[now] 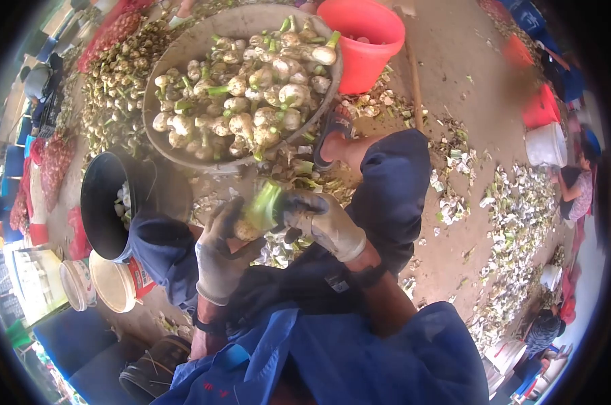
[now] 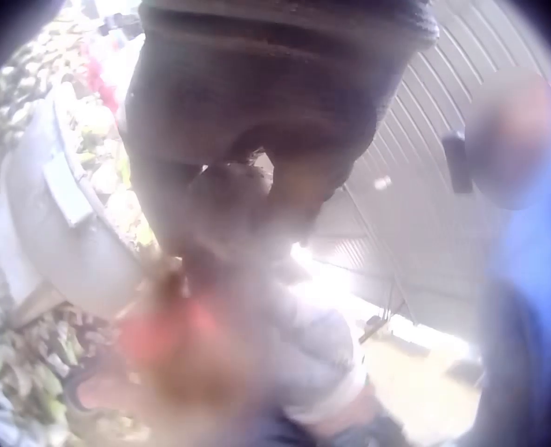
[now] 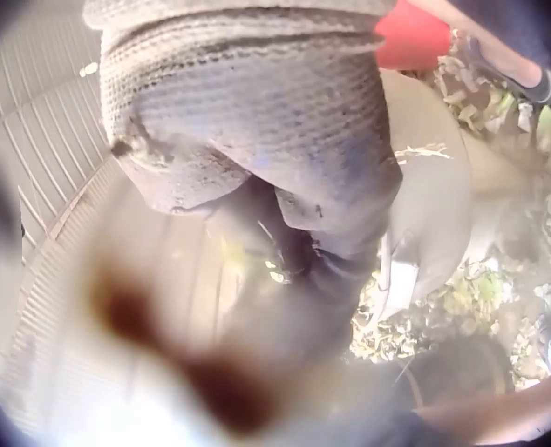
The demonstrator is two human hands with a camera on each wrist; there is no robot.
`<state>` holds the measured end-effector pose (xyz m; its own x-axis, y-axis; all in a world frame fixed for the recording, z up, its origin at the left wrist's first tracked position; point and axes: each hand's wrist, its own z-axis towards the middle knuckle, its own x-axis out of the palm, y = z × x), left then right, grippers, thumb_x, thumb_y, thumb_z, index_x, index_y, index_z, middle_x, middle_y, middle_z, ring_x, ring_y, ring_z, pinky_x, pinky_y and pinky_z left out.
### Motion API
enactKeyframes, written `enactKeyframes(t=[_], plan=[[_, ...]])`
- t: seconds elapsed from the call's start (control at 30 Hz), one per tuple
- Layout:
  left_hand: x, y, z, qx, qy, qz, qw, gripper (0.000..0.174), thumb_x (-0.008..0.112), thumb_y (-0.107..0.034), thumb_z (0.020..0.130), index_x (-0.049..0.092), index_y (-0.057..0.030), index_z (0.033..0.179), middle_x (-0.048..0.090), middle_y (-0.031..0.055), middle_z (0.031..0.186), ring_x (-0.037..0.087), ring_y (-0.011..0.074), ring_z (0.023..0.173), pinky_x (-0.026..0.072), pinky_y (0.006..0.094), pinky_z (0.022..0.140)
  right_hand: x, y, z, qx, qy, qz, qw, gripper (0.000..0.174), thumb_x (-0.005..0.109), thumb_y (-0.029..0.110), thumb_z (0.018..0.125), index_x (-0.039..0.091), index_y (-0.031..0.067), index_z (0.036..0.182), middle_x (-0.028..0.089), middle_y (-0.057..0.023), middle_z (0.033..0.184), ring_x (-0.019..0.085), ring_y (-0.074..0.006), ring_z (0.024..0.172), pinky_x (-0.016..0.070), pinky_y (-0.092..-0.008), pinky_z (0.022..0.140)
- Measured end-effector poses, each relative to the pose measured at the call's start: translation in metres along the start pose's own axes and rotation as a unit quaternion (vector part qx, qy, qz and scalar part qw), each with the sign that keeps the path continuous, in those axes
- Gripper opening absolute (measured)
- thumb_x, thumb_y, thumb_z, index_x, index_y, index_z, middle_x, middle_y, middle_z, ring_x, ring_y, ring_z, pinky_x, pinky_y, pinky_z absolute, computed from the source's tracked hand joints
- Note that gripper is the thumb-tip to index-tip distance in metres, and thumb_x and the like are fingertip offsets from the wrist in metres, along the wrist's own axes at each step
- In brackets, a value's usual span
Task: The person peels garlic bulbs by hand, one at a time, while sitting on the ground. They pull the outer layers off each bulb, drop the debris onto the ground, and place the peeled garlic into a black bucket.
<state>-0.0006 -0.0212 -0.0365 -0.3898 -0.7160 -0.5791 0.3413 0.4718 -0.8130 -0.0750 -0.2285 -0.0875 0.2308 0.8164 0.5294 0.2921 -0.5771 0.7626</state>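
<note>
In the head view a garlic bulb with a thick green stem (image 1: pixel 265 204) is between two gloved hands above the lap. The left hand (image 1: pixel 223 253) holds the pale bulb end with curled fingers. The right hand (image 1: pixel 325 226) has its fingers curled at the stem side; whether it pinches a small tool is hidden. The left wrist view shows the dark glove of the left hand (image 2: pixel 257 121), with a blurred area below it. In the right wrist view the knitted glove of the right hand (image 3: pixel 257 130) has bent fingers, their tips blurred.
A wide round basin (image 1: pixel 158 145) full of garlic bulbs stands ahead, beside a red bucket (image 1: pixel 379 57). A black bucket (image 1: pixel 103 202) with a few white bulbs is at the left. Peelings (image 1: pixel 514 236) litter the ground at right, where other people sit.
</note>
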Motion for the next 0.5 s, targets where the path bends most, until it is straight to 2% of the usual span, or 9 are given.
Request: enactKeyframes(t=[0.07,0.13,0.2,0.23,0.27,0.33,0.4,0.47,0.5], plan=[[0.004,-0.008,0.000,0.028,0.015,0.050,0.998,0.074,0.087,0.002,0.066,0.062,-0.0003,0.135,0.066,0.0172,0.130,0.067,0.0305,0.114,0.0542,0.0378,0.098,0.011,0.005,-0.001,-0.008,-0.008,0.021,1.000,0.024,0.071,0.005,0.092,0.069,-0.0027,0.114,0.071,-0.0065,0.106,0.065,-0.0114,0.094,0.0521,-0.0272,0.083],[0.010,-0.010,-0.002,0.049,-0.007,0.069,0.996,0.074,0.089,-0.001,0.062,0.065,-0.0039,0.132,0.065,0.0186,0.128,0.066,0.0365,0.114,0.0542,0.0398,0.098,0.011,-0.002,0.003,-0.118,-0.005,-0.300,0.947,0.024,0.072,0.006,0.090,0.068,-0.0027,0.112,0.070,-0.0094,0.106,0.066,-0.0149,0.095,0.0519,-0.0289,0.085],[0.010,-0.005,-0.005,0.055,0.002,0.068,0.996,0.074,0.090,-0.005,0.065,0.062,0.0001,0.134,0.068,0.0189,0.123,0.069,0.0312,0.111,0.0545,0.0390,0.097,0.012,-0.007,0.002,-0.082,-0.048,-0.202,0.975,0.027,0.073,0.003,0.087,0.069,-0.0019,0.113,0.069,-0.0125,0.108,0.067,-0.0184,0.097,0.0524,-0.0311,0.086],[0.010,-0.002,-0.011,-0.059,0.016,-0.185,0.981,0.075,0.089,-0.007,0.069,0.058,0.0019,0.137,0.069,0.0186,0.118,0.070,0.0300,0.107,0.0562,0.0389,0.092,0.008,-0.011,0.002,-0.122,-0.047,-0.197,0.972,0.028,0.074,0.001,0.085,0.069,-0.0018,0.113,0.069,-0.0126,0.108,0.067,-0.0183,0.097,0.0527,-0.0314,0.086],[0.010,-0.001,-0.015,-0.168,0.029,-0.423,0.890,0.076,0.088,-0.008,0.072,0.055,0.0037,0.140,0.069,0.0183,0.114,0.070,0.0288,0.102,0.0580,0.0387,0.087,0.006,-0.014,0.002,-0.162,-0.045,-0.190,0.967,0.030,0.075,-0.001,0.084,0.070,-0.0017,0.113,0.069,-0.0127,0.109,0.067,-0.0181,0.097,0.0529,-0.0316,0.085],[-0.005,0.015,-0.010,-0.179,0.148,-0.590,0.774,0.067,0.069,-0.047,0.095,0.056,0.0051,0.134,0.070,0.0190,0.105,0.070,0.0259,0.080,0.0574,0.0346,0.068,0.014,-0.003,-0.006,-0.205,-0.014,-0.190,0.960,0.033,0.075,-0.002,0.083,0.069,-0.0016,0.116,0.069,-0.0128,0.110,0.068,-0.0182,0.098,0.0534,-0.0318,0.085],[0.005,0.007,-0.010,-0.321,0.042,-0.691,0.646,0.064,0.064,-0.052,0.097,0.057,0.0021,0.132,0.071,0.0181,0.104,0.070,0.0241,0.074,0.0561,0.0321,0.064,0.021,0.004,-0.008,-0.249,0.016,-0.191,0.949,0.037,0.076,-0.003,0.082,0.069,-0.0014,0.118,0.069,-0.0129,0.111,0.068,-0.0183,0.098,0.0538,-0.0320,0.085],[0.004,0.010,-0.005,-0.279,0.114,-0.706,0.641,0.063,0.064,-0.050,0.098,0.056,0.0009,0.134,0.071,0.0167,0.104,0.070,0.0225,0.074,0.0560,0.0309,0.064,0.025,0.007,-0.005,-0.309,-0.014,-0.221,0.925,0.040,0.076,-0.001,0.084,0.066,-0.0035,0.123,0.069,-0.0143,0.115,0.069,-0.0177,0.102,0.0543,-0.0315,0.087],[0.005,0.011,-0.003,-0.237,0.186,-0.716,0.629,0.062,0.064,-0.049,0.098,0.056,-0.0003,0.135,0.071,0.0152,0.104,0.070,0.0208,0.073,0.0559,0.0296,0.064,0.026,-0.002,-0.003,-0.265,-0.035,-0.147,0.952,0.044,0.077,0.003,0.086,0.063,-0.0053,0.127,0.068,-0.0154,0.117,0.069,-0.0189,0.105,0.0542,-0.0319,0.090]])
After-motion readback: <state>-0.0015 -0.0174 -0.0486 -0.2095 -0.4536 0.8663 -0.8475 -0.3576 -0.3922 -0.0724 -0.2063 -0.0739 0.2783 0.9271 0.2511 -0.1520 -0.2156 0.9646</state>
